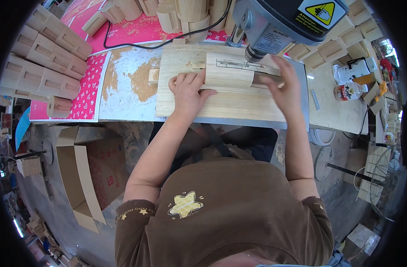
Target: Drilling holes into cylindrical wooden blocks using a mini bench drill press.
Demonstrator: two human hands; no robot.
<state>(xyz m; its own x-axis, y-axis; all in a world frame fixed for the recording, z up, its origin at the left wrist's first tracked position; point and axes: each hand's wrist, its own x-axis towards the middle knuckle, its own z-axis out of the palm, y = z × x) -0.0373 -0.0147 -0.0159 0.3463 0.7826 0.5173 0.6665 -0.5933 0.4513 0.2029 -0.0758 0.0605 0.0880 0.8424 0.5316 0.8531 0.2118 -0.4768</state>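
Observation:
A pale wooden block [229, 79] with a rounded top and drawn lines or slots lies on a flat wooden board [239, 104], under the chuck [254, 54] of a drill press [279, 22]. My left hand [188, 91] presses against the block's left end, fingers curled and thumb along its near edge. Around the right end is my right hand [284, 86], smeared by motion, thumb and fingers apart. A dark brown recess or surface [262, 80] shows beside its thumb; I cannot tell which. Whatever lies behind the right fingers is partly hidden.
Stacked wooden pieces [47, 58] stand at the left, with others behind. A black cable [167, 43] crosses the back of the table. Sawdust [145, 82] lies left of the board. Bottles [348, 91] stand at the right. An opened cardboard box [89, 173] sits on the floor.

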